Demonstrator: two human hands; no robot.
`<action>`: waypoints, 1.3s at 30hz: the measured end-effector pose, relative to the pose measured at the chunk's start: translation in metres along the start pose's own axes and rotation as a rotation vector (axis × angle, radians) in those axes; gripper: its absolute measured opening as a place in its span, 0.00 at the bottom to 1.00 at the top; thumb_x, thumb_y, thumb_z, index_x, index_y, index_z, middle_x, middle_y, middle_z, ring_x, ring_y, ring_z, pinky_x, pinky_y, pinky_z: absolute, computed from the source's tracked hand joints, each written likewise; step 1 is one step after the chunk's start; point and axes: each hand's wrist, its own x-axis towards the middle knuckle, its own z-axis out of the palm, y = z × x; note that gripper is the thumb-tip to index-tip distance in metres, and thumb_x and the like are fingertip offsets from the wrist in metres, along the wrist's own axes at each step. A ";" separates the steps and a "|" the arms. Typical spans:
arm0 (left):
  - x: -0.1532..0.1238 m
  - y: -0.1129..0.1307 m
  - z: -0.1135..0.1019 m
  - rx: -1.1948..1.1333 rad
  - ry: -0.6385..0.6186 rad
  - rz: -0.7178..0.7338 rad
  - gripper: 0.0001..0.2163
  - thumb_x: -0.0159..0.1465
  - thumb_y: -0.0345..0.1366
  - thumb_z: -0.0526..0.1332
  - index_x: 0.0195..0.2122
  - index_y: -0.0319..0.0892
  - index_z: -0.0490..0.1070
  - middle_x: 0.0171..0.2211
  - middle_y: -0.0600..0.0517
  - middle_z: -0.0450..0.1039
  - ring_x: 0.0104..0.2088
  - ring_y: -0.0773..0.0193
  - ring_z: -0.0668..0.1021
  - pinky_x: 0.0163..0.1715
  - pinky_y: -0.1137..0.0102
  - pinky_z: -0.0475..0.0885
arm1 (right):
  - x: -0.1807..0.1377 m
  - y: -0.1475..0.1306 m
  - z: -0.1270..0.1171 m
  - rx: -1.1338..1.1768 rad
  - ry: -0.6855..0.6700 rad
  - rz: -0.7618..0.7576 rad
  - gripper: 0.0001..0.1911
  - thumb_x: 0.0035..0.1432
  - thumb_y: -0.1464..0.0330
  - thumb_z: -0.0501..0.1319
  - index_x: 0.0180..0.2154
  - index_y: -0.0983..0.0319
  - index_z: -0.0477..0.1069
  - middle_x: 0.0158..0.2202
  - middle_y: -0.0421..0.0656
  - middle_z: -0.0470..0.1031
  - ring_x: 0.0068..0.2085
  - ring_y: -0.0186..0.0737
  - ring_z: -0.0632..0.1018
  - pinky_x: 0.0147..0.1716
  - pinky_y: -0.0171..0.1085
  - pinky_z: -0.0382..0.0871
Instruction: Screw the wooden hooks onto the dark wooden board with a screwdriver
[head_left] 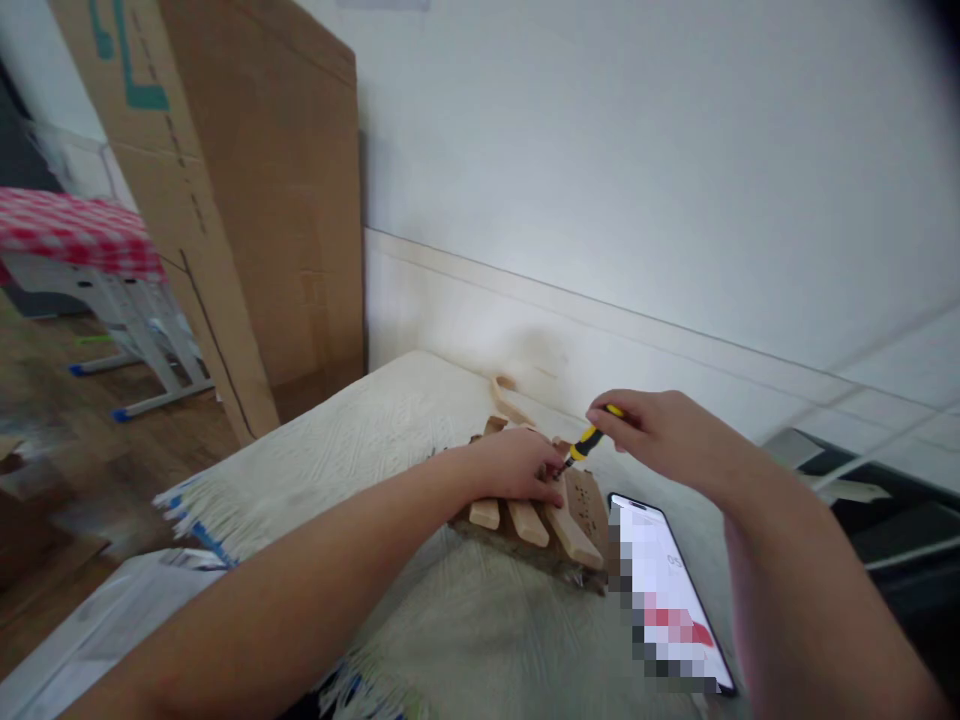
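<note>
My right hand (649, 430) grips the yellow and black handle of a screwdriver (587, 442), which slants down to the left. Its tip meets my left hand (521, 465), whose thumb and fingers are pinched together there; anything small between them is hidden. Both hands are over several pale wooden bars (574, 538), lying side by side across a brown board (589, 500). Small dark holes or specks dot the board's right part. My left hand covers the middle of the bars.
A light fringed cloth (360, 420) covers the table. Right of the board lies a lit phone (679, 575). Behind is a pale wooden piece with a rounded end (510, 400), near the white wall (637, 180). A tall cardboard box (285, 200) stands left; a dark object (892, 520) sits right.
</note>
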 end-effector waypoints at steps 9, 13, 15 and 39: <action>-0.002 0.002 -0.002 0.011 0.018 -0.019 0.15 0.56 0.46 0.61 0.38 0.41 0.72 0.37 0.49 0.73 0.36 0.61 0.73 0.34 0.71 0.65 | -0.004 -0.007 0.009 -0.049 0.059 0.102 0.27 0.63 0.60 0.41 0.57 0.68 0.58 0.41 0.55 0.75 0.41 0.48 0.76 0.36 0.40 0.65; -0.002 0.002 -0.001 0.031 0.017 -0.017 0.13 0.56 0.45 0.61 0.35 0.41 0.73 0.36 0.49 0.73 0.36 0.61 0.74 0.34 0.71 0.65 | -0.009 -0.008 0.003 0.044 -0.006 -0.025 0.23 0.61 0.64 0.43 0.54 0.65 0.63 0.41 0.51 0.76 0.40 0.42 0.76 0.35 0.35 0.65; -0.001 0.001 0.000 0.033 0.019 -0.030 0.14 0.56 0.46 0.61 0.36 0.41 0.73 0.36 0.49 0.73 0.36 0.60 0.74 0.35 0.71 0.65 | -0.005 -0.012 0.001 -0.018 0.006 -0.008 0.21 0.61 0.60 0.45 0.42 0.63 0.71 0.33 0.48 0.77 0.33 0.42 0.76 0.29 0.36 0.64; -0.002 0.002 0.000 0.012 0.027 -0.042 0.13 0.55 0.45 0.61 0.35 0.41 0.73 0.37 0.49 0.74 0.38 0.59 0.74 0.36 0.71 0.65 | 0.000 -0.003 0.002 0.064 0.045 -0.029 0.22 0.62 0.61 0.44 0.48 0.61 0.69 0.42 0.47 0.76 0.38 0.42 0.76 0.37 0.38 0.65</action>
